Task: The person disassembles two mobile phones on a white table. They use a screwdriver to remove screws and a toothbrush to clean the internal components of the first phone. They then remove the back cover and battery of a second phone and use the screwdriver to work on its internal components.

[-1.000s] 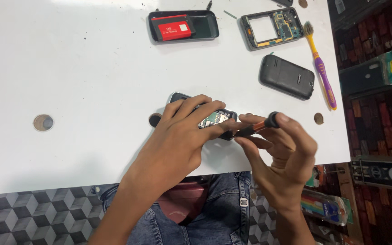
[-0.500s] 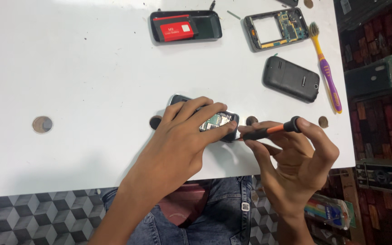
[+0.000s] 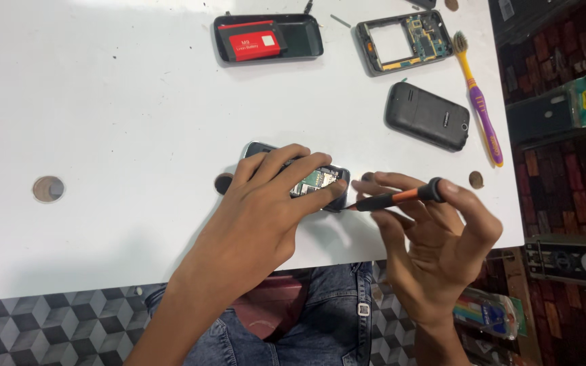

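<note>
My left hand presses down on an opened dark mobile phone near the front of the white table, fingers spread over it, its circuit board showing between them. My right hand holds a small black and orange screwdriver almost level, its tip touching the phone's right end beside my left thumb. Most of the phone is hidden under my left hand.
At the back lie a black phone shell with a red battery, a bare phone frame with its board, a black back cover and a yellow and purple toothbrush. A round hole is at the left. Clutter lies off the table's right edge.
My right hand has slid to the right and lowered the screwdriver to a flatter angle, its tip staying at the phone's right end. My left hand keeps its hold.
</note>
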